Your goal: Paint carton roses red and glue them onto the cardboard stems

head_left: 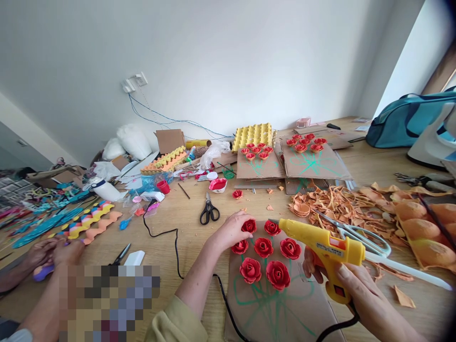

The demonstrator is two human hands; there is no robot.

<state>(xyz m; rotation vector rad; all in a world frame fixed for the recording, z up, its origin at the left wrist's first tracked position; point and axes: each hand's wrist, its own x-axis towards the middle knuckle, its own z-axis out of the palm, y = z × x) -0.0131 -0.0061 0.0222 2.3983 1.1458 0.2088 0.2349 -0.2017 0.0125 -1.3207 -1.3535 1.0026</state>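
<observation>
My left hand point(233, 229) rests with curled fingers on a red paper rose point(249, 226) at the top left of a cluster of red roses point(264, 247) stuck on a brown cardboard sheet point(281, 308) with green drawn stems. My right hand point(347, 280) grips a yellow hot glue gun point(322, 243), its nozzle pointing left towards the rose point(272, 228) at the top of the cluster. The gun's black cord point(228, 308) trails off over the table.
Black scissors point(209, 210) lie on the wooden table point(185, 228). Two more cardboard sheets with roses point(309, 156), a yellow egg tray point(252, 136), orange egg-carton scraps point(342, 204) and large scissors point(363, 240) lie about. Another person's hands point(53, 254) work at the left.
</observation>
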